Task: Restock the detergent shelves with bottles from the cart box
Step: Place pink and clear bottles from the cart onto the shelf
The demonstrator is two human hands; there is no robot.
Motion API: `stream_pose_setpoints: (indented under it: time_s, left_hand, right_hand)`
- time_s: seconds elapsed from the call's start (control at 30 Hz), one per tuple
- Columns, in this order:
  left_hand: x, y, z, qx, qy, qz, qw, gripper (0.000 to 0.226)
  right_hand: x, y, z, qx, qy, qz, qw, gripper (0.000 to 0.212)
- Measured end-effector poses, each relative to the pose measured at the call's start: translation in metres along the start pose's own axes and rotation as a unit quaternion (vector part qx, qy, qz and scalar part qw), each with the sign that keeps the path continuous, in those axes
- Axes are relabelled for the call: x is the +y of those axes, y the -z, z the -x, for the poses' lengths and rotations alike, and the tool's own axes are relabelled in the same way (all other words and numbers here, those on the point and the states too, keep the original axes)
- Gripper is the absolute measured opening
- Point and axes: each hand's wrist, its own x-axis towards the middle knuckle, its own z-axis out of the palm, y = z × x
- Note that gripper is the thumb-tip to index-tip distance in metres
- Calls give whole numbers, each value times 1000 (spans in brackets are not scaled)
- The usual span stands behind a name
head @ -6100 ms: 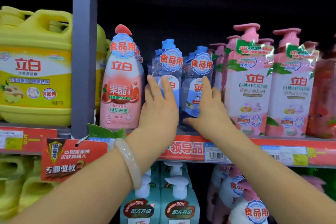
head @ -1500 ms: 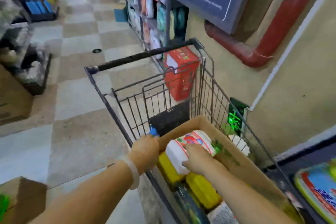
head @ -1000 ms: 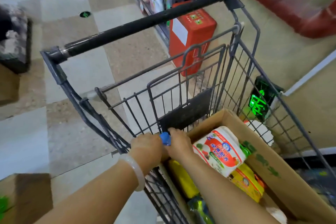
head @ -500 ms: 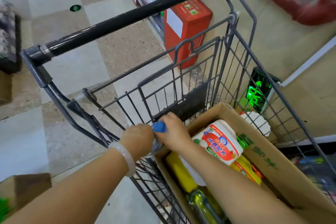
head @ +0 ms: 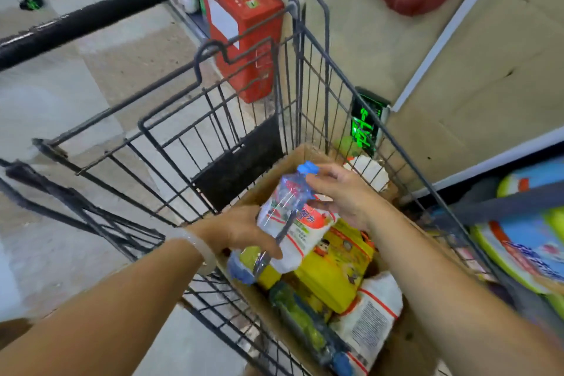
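Forearms enter from the near edge, a pale bracelet (head: 204, 249) on the left wrist. Left hand (head: 241, 230) grasps the clear blue-capped bottle (head: 287, 201) round its lower body; right hand (head: 346, 192) pinches it near the neck, just under the blue cap (head: 307, 167). Half a second ago both hands were bunched low at the near-left corner of the cardboard box (head: 268, 180), with only the cap showing; now the bottle is up above the box rim, tilted, cap pointing to the far side. Judgement: the pick is done and the carry to the detergent shelf comes next.

A second blue-ended bottle (head: 241, 268) seems to sit under the left hand at the box's left wall, but blur makes this uncertain.

Inside the box: a white jug with a red label (head: 302, 232) directly behind the lifted bottle, yellow bottles (head: 338, 265) in the middle, a greenish bottle (head: 300, 311) lying along the near-left side, and a white bottle with printed text (head: 369, 311) near the right wall. Plenty of stock remains.

The box fills the wire cart (head: 213, 119). Beyond the cart's far end stands a red carton (head: 244, 27) on the floor.
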Motion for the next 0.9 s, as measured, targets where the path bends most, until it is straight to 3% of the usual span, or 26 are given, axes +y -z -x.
stream_pose_setpoints:
  time_s: [0.07,0.13,0.23,0.3,0.33,0.47,0.57,0.67,0.8,0.9]
  left_hand:
    - [-7,-12,-9,36,32,30,998,53]
    - [-6,-21,-10,76,64,39,994,51]
    - [-11,-27,-15,102,98,54,989,50]
    - [-18,-28,-19,117,124,55,984,54]
    - [-21,-29,-21,127,136,57,981,54]
    - [-34,-35,-27,187,153,61,968,40]
    - [-38,-39,-28,184,150,45,970,39]
    - [-39,-41,-30,160,149,56,974,52]
    - [-30,-43,-31,135,116,57,982,58]
    - [-8,-48,-30,98,87,61,989,56]
  right_hand:
    - [36,12,7,22,-78,0,997,6]
    - [83,22,18,-3,-170,143,975,14]
    - [154,26,33,-85,-243,356,898,68]
    - [189,23,41,-124,-223,363,896,108]
    - [201,21,44,-129,-223,354,899,114]
    - [233,17,50,-78,-201,414,885,90]
    - [238,16,46,-23,-205,422,883,78]
    - [219,32,50,-38,-250,340,906,63]
    - [181,62,80,-68,-234,221,944,58]
    - [157,78,105,-46,-213,77,973,47]
